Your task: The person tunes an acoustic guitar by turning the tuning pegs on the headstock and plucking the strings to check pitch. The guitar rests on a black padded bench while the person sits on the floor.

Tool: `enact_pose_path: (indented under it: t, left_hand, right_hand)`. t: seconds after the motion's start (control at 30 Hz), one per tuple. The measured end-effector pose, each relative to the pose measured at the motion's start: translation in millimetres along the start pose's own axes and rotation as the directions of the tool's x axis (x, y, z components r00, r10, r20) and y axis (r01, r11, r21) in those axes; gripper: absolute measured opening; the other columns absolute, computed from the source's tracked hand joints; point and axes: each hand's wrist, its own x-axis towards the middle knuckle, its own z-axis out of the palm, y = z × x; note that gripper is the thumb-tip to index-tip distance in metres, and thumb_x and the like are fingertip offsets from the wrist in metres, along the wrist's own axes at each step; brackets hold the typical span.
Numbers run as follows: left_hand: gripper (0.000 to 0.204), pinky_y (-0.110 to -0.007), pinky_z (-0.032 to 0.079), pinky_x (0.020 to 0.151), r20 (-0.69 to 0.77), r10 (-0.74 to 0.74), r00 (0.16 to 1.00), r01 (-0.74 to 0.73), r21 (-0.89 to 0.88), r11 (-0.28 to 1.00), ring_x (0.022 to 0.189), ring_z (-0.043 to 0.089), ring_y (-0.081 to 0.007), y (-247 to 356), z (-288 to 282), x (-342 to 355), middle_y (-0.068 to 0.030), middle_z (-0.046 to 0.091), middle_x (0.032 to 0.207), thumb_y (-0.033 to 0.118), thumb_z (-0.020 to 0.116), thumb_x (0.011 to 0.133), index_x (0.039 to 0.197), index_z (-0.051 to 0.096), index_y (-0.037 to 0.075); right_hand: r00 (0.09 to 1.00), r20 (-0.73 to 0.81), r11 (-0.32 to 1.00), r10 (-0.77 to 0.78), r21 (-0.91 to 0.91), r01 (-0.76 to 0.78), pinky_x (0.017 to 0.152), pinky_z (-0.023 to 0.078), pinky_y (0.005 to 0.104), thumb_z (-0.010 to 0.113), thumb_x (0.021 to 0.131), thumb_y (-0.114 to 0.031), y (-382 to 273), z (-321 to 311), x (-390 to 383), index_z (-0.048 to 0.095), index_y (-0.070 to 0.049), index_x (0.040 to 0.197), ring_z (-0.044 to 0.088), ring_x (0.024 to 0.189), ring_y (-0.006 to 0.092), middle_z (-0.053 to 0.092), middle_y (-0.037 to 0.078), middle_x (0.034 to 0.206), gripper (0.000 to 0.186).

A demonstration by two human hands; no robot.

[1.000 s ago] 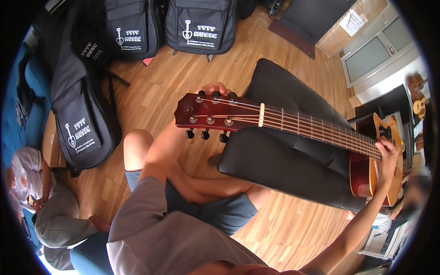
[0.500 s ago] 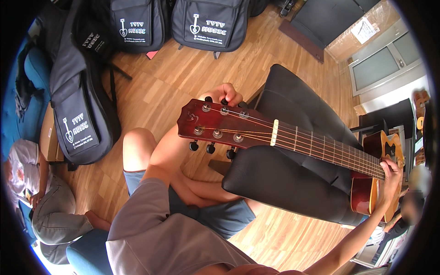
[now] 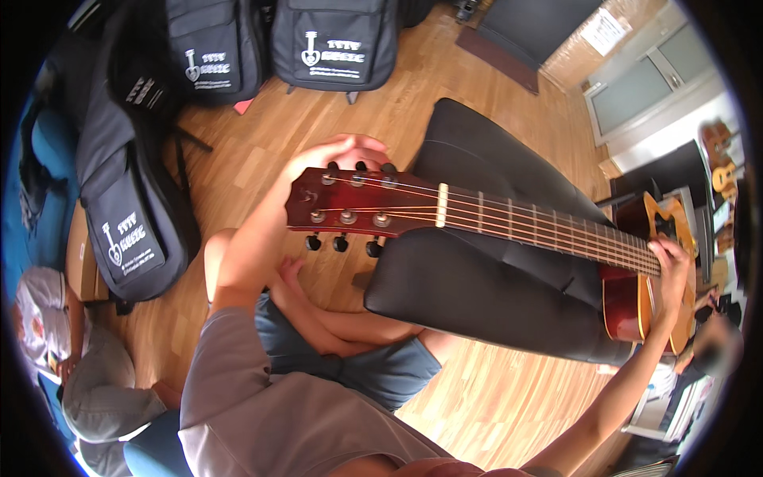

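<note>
The left hand [image 3: 344,149], grip unclear beside the guitar headstock [image 3: 343,195], might overtighten and snap strings [image 3: 524,219] at the curled right hand [image 3: 671,261].

Single fisheye view, worn on my head: looks steeply down past my shirt [image 3: 302,405] at the guitar [image 3: 501,216], close, yet wide enough for surrounding floor [image 3: 254,159].

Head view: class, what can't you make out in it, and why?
Head view: part of the left hand, hidden by the headstock.
Head view: strings beyond the right hand, covered by that hand.
Head view: head of person at left, cut off by the dark edge.
Head view: head of person at right, blurred.
</note>
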Motion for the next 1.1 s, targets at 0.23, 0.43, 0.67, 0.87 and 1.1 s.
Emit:
enact_pose_path:
  t: [0.23, 0.43, 0.67, 0.87, 1.1]
  left_hand:
    - [0.057, -0.036, 0.039, 0.113, -0.493, -0.031, 0.870, 0.325, 0.522, 0.789, 0.125, 0.058, -0.0180, 24, -67, -50, -0.0066, 0.069, 0.131, 0.045, 0.055, 0.106, 0.144, 0.057, 0.003]
    - [0.046, -0.037, 0.057, 0.095, -0.575, -0.022, 0.818, 0.227, 0.286, 0.931, 0.111, 0.069, -0.0205, -4, -137, -137, -0.0094, 0.070, 0.126, 0.036, 0.055, 0.108, 0.139, 0.060, 0.003]
    - [0.038, -0.035, 0.061, 0.083, -0.665, 0.037, 0.746, 0.196, 0.273, 0.942, 0.098, 0.072, -0.0203, -5, -159, -134, -0.0086, 0.073, 0.117, 0.033, 0.053, 0.109, 0.133, 0.064, 0.005]
    - [0.032, -0.037, 0.062, 0.067, -0.711, 0.029, 0.702, 0.252, 0.286, 0.924, 0.080, 0.073, -0.0256, -4, -156, -142, -0.0124, 0.073, 0.103, 0.028, 0.054, 0.106, 0.124, 0.064, 0.003]
    - [0.029, -0.033, 0.054, 0.061, -0.731, 0.132, 0.669, 0.170, 0.323, 0.931, 0.074, 0.068, -0.0221, -10, -181, -152, -0.0102, 0.071, 0.098, 0.027, 0.060, 0.103, 0.122, 0.064, 0.005]
  right_hand:
    - [0.994, 0.011, 0.982, -0.108, -0.155, 0.108, 0.076, 0.050, 0.0339, 0.081, 0.089, -0.031, -23, 1, -3, 0.078, -0.001, 0.093, 0.065, 0.079, 0.0165, 0.072, 0.006, 0.083, 0.030]
    - [0.999, 0.016, 0.995, 0.036, -0.097, -0.034, 0.081, 0.054, 0.0320, 0.084, 0.086, -0.026, -13, -8, 1, 0.080, -0.002, 0.095, 0.069, 0.083, 0.0143, 0.076, 0.006, 0.087, 0.025]
    - [0.998, 0.014, 0.993, -0.056, -0.102, 0.057, 0.077, 0.055, 0.0299, 0.084, 0.087, -0.026, -8, -11, -3, 0.081, -0.004, 0.093, 0.070, 0.079, 0.0138, 0.078, 0.006, 0.086, 0.023]
    - [0.995, -0.090, 0.986, -0.033, -0.164, 0.018, 0.072, 0.051, 0.0390, 0.077, 0.089, -0.053, -15, -13, -7, 0.080, -0.003, 0.090, 0.060, 0.069, 0.0277, 0.069, 0.017, 0.076, 0.049]
    - [0.996, -0.089, 0.972, 0.003, -0.232, -0.023, 0.092, 0.055, 0.0383, 0.070, 0.097, -0.046, 2, -28, -19, 0.079, -0.004, 0.106, 0.072, 0.100, 0.0283, 0.077, 0.016, 0.108, 0.044]
